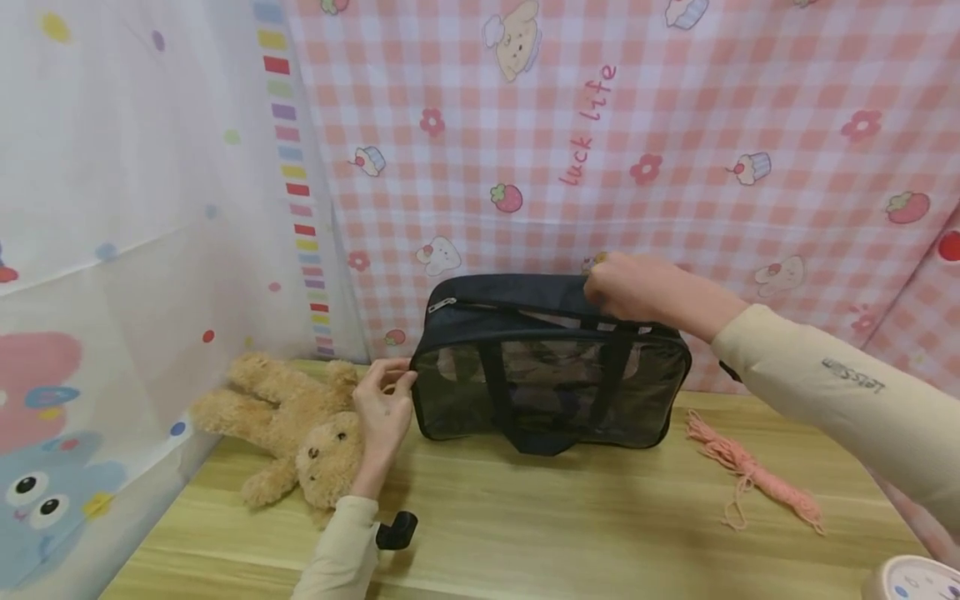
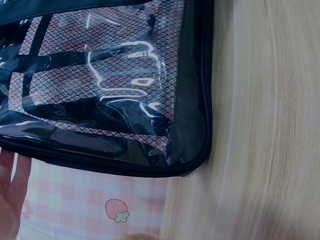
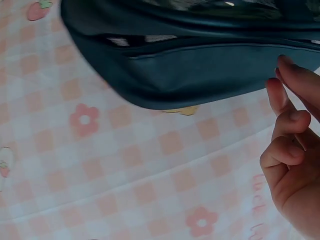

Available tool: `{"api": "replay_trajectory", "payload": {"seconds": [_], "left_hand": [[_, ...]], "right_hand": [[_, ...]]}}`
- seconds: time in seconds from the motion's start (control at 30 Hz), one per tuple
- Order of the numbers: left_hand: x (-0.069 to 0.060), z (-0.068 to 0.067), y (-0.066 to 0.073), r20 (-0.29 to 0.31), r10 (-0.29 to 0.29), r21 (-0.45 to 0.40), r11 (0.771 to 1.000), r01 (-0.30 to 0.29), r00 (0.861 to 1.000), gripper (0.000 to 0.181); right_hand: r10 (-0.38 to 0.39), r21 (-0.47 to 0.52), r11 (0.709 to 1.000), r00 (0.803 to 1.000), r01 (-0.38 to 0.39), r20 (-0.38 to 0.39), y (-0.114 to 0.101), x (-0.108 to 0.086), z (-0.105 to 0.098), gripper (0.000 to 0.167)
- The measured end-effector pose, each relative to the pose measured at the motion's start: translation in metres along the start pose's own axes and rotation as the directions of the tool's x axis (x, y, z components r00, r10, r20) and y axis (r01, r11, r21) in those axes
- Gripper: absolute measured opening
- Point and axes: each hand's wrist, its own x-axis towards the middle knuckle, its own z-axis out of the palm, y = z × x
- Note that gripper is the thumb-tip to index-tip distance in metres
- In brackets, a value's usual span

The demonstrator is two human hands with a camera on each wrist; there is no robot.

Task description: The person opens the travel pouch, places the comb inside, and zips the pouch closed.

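A black zip bag (image 1: pixel 551 367) with a clear front panel stands upright on the table, its strap handle hanging down in front. The zip on its top gapes, and the zip pull (image 1: pixel 442 305) sits at the left end. With thumb and finger, my right hand (image 1: pixel 633 287) pinches the rear top edge of the bag; the other fingers are curled in the right wrist view. My left hand (image 1: pixel 386 404) touches the bag's left side with its fingertips. Only a few of its fingers (image 2: pixel 19 180), fairly straight, show in the left wrist view.
A tan teddy bear (image 1: pixel 288 425) lies on the table (image 1: pixel 570 533) left of the bag, partly behind my left hand. To the right lies a bundle of pink yarn (image 1: pixel 757 475). A round white object (image 1: pixel 918 575) is cut off at the lower right. Checked cloth (image 1: pixel 480 108) hangs behind.
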Motion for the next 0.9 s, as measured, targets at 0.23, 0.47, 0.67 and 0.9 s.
{"api": "replay_trajectory", "payload": {"seconds": [0.23, 0.47, 0.67, 0.9], "left_hand": [[0.004, -0.002, 0.002, -0.019, 0.022, 0.002, 1.0, -0.022, 1.0, 0.009], [0.009, -0.004, 0.002, -0.028, 0.024, -0.014, 1.0, -0.024, 0.999, 0.011], [0.006, -0.004, 0.01, -0.043, 0.025, -0.026, 0.999, -0.027, 0.999, 0.011], [0.001, -0.006, 0.037, -0.027, 0.026, -0.013, 1.0, -0.027, 0.999, 0.009]], "right_hand": [[0.03, -0.048, 0.998, 1.0, -0.03, -0.001, -0.021, 0.028, -0.011, 0.019], [0.035, -0.035, 0.999, 0.999, -0.034, 0.02, -0.045, 0.065, -0.018, 0.041], [-0.031, -0.049, 0.998, 0.999, 0.032, 0.012, -0.066, 0.099, -0.023, 0.046], [-0.084, -0.024, 0.996, 0.995, 0.085, 0.048, -0.093, 0.132, -0.024, 0.046]]}}
